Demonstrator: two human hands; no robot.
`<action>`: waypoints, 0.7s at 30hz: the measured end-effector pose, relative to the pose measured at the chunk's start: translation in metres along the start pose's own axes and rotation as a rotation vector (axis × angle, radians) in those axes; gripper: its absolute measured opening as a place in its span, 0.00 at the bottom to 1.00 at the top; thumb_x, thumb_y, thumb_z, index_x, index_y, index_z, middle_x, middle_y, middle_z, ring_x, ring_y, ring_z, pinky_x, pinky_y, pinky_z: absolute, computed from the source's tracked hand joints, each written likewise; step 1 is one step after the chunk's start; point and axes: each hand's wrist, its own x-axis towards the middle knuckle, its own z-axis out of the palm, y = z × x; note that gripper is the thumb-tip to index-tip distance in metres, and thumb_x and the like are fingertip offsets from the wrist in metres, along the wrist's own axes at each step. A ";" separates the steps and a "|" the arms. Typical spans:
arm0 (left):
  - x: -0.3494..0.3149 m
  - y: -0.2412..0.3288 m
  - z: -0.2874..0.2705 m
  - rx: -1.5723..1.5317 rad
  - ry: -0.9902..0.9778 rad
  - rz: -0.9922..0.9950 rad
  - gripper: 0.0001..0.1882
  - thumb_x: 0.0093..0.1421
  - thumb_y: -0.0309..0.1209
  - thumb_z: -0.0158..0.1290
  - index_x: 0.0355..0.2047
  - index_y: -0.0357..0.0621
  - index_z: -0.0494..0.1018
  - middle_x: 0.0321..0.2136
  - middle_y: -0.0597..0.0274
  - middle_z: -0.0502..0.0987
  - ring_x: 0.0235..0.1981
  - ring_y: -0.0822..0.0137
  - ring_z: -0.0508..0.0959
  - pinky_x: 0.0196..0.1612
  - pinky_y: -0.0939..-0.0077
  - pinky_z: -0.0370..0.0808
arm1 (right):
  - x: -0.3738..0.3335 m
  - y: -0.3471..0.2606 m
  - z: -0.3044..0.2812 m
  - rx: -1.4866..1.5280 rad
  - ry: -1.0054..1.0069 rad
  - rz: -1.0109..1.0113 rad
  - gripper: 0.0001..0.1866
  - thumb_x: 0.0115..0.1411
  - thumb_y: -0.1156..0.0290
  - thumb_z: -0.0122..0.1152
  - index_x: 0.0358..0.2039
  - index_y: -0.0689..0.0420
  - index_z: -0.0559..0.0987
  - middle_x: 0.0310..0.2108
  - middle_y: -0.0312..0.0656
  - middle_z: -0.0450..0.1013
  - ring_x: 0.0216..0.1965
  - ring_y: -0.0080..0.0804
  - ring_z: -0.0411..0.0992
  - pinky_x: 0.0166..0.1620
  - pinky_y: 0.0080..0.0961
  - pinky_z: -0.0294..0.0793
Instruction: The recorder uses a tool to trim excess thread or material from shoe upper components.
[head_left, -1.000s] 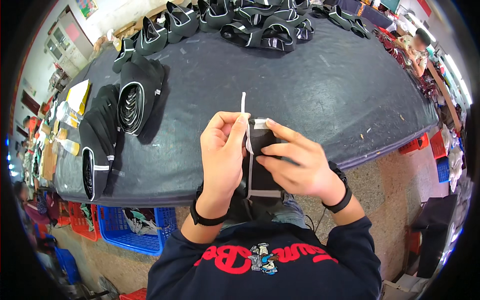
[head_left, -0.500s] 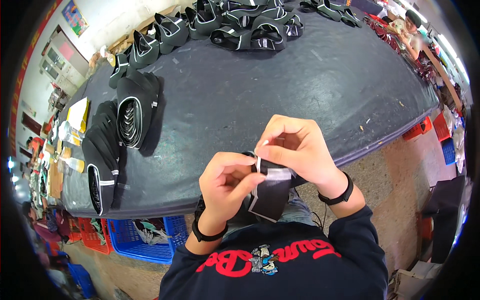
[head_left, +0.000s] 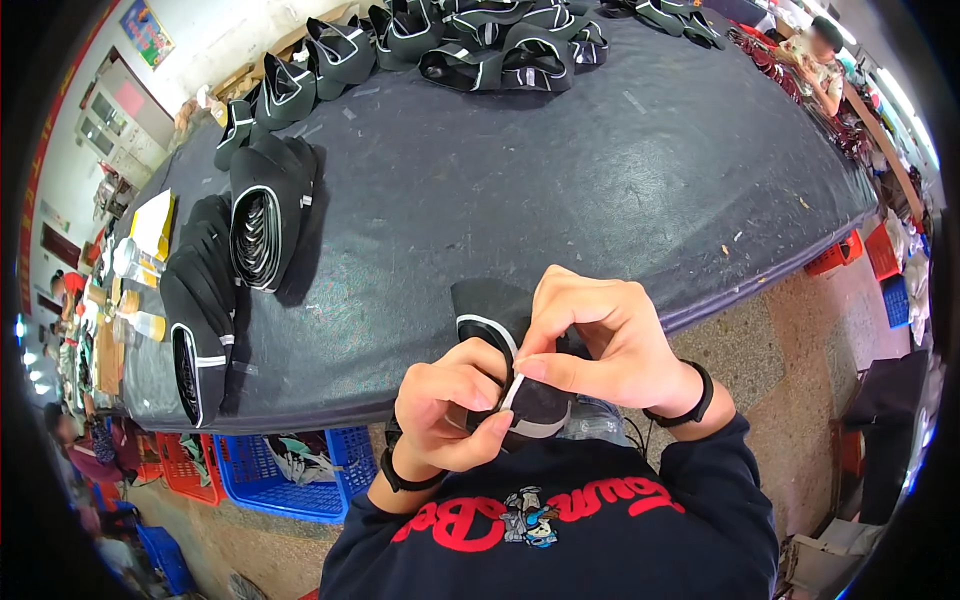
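A black fabric piece with white edge trim is held over the near table edge, its back part curving up onto the tabletop. My left hand pinches the white trim between thumb and fingers on the left side. Just above and to the right, my right hand pinches the same white trim with thumb and forefinger. Both hands are closed, their fingertips near each other along the trim. Part of the fabric is hidden behind my fingers.
The dark-covered table spans the front. Two stacks of folded black pieces lie at left; several curved black pieces line the far side. Below the table edge stands a blue basket. A person sits far right.
Both hands have shifted lower and nearer to me, still pinching the trim. The fabric has turned: its hanging flat panel now curls under my hands, and a curved part shows on the table.
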 end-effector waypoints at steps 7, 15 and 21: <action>-0.003 0.000 -0.001 0.005 0.011 0.007 0.21 0.45 0.12 0.54 0.37 0.41 0.61 0.19 0.61 0.69 0.25 0.63 0.69 0.28 0.72 0.66 | -0.003 0.001 -0.001 -0.066 0.042 -0.045 0.05 0.46 0.80 0.66 0.23 0.58 0.78 0.22 0.33 0.73 0.28 0.24 0.64 0.34 0.22 0.61; -0.004 0.001 0.000 -0.060 0.015 -0.004 0.19 0.45 0.12 0.53 0.36 0.41 0.61 0.19 0.62 0.69 0.26 0.64 0.69 0.28 0.72 0.65 | -0.003 0.006 0.002 -0.114 0.039 -0.077 0.06 0.45 0.80 0.67 0.24 0.56 0.79 0.22 0.31 0.73 0.27 0.24 0.64 0.34 0.23 0.61; -0.004 -0.001 -0.001 -0.111 0.027 -0.023 0.17 0.47 0.13 0.51 0.35 0.42 0.61 0.20 0.63 0.68 0.26 0.66 0.67 0.28 0.74 0.63 | 0.000 0.006 0.002 -0.179 0.020 -0.114 0.07 0.44 0.79 0.68 0.23 0.55 0.79 0.21 0.30 0.72 0.28 0.24 0.64 0.35 0.22 0.61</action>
